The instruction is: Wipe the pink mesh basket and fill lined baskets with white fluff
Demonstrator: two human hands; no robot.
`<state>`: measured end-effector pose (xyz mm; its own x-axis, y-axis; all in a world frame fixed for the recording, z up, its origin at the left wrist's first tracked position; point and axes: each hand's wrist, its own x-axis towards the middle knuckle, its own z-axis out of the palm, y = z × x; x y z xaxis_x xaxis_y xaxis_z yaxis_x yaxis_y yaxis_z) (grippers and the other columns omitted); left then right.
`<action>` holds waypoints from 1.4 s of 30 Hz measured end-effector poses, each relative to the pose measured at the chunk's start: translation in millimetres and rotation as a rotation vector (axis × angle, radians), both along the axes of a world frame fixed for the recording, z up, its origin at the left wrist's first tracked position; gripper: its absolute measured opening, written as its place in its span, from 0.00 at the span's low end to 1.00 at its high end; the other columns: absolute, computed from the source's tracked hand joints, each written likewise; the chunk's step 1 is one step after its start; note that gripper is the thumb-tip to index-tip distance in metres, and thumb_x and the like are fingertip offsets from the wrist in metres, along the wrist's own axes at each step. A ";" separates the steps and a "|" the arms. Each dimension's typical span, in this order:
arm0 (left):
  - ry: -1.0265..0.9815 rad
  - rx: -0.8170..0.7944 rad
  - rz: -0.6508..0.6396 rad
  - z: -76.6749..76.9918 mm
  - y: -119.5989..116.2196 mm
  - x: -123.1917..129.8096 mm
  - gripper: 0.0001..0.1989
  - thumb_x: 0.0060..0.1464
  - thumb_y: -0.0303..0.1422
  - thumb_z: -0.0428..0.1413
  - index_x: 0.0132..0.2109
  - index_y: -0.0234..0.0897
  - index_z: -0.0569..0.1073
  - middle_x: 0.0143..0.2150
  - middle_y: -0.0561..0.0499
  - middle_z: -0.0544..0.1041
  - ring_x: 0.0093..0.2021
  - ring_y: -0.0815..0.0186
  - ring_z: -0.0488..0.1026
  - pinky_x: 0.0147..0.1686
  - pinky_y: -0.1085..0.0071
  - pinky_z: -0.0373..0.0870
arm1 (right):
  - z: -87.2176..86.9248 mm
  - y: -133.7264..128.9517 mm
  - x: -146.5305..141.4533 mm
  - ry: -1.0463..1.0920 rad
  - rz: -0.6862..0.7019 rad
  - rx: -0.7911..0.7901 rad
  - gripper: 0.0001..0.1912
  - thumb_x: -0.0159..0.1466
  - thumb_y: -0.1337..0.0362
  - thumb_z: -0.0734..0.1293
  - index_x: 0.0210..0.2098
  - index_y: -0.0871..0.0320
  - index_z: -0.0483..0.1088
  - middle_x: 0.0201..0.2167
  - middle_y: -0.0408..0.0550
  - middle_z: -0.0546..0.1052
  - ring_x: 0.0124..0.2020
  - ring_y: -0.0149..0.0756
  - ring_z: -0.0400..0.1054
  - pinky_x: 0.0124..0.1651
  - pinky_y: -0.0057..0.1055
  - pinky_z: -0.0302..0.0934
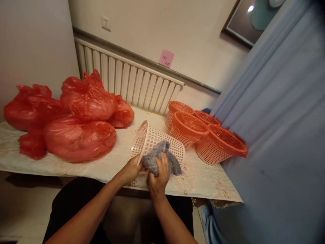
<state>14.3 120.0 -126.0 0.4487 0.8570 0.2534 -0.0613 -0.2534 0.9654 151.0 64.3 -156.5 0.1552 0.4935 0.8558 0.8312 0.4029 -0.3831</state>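
Wall: pale, with a socket (106,23) at the upper left of the frame, a pink note (166,58) at the upper middle and a framed picture (243,20) at the upper right.
Radiator (122,74): white and ribbed, left of the upper middle, behind the bench.
Bench (208,184): covered with a pale flowered cloth, crossing the middle of the frame.
White basket (153,135): on its side on the bench at the centre, open mouth to the left, base to the right.
Left hand (130,171): grip pinching the near edge of the basket's rim.
Right hand (159,178): grip closed over the grey cloth (152,162), fingers bent, pressing it to the basket's near side.
Red bags (81,139): filled, heaped at the left of the frame.
Lined baskets (213,152): four, upright, right of centre, red plastic folded over their rims.
Blue curtain (274,112): hanging down the right side.
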 end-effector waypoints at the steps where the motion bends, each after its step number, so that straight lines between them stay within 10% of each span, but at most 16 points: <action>1: 0.002 -0.011 -0.013 -2.0 0.2 -0.5 0.20 0.52 0.36 0.54 0.51 0.32 0.74 0.50 0.43 0.79 0.52 0.54 0.73 0.57 0.57 0.66 | 7.9 2.9 -9.9 -0.033 0.047 0.007 0.27 0.57 0.74 0.58 0.56 0.58 0.65 0.63 0.56 0.64 0.67 0.45 0.52 0.65 0.56 0.51; 6: 0.056 0.044 0.037 -9.3 2.0 -6.6 0.22 0.55 0.38 0.52 0.53 0.31 0.72 0.53 0.41 0.77 0.53 0.53 0.73 0.59 0.56 0.65 | 51.2 39.5 -17.2 -0.087 0.084 0.004 0.27 0.55 0.75 0.59 0.54 0.59 0.66 0.60 0.55 0.68 0.65 0.42 0.56 0.67 0.52 0.48; 13: 0.085 0.032 -0.020 -15.8 -4.4 -14.3 0.23 0.58 0.38 0.51 0.57 0.31 0.70 0.56 0.43 0.76 0.56 0.53 0.72 0.60 0.56 0.64 | 74.8 85.6 51.2 -0.006 -0.037 -0.163 0.23 0.56 0.71 0.60 0.50 0.59 0.71 0.51 0.53 0.75 0.53 0.42 0.67 0.59 0.41 0.58; 23: 0.111 0.065 -0.058 -37.6 -15.1 -24.3 0.22 0.58 0.35 0.50 0.58 0.32 0.70 0.59 0.45 0.74 0.59 0.57 0.69 0.63 0.58 0.58 | 32.6 46.2 132.6 0.190 -0.303 -0.176 0.25 0.58 0.63 0.60 0.54 0.61 0.70 0.50 0.55 0.75 0.50 0.47 0.68 0.55 0.45 0.60; 33: 0.000 -0.077 0.088 32.8 -9.2 -2.1 0.22 0.51 0.31 0.53 0.54 0.29 0.71 0.48 0.44 0.79 0.46 0.57 0.75 0.49 0.63 0.70 | 17.8 28.0 117.7 0.167 -0.306 -0.098 0.27 0.59 0.62 0.60 0.56 0.64 0.68 0.55 0.58 0.72 0.57 0.48 0.66 0.60 0.48 0.58; 42: 0.041 -0.036 0.030 19.8 -8.2 -10.1 0.20 0.52 0.31 0.53 0.52 0.29 0.74 0.49 0.42 0.79 0.51 0.55 0.73 0.56 0.59 0.65 | -18.3 -7.0 54.7 0.139 -0.296 0.069 0.21 0.63 0.65 0.63 0.55 0.63 0.67 0.60 0.62 0.67 0.63 0.51 0.60 0.62 0.56 0.55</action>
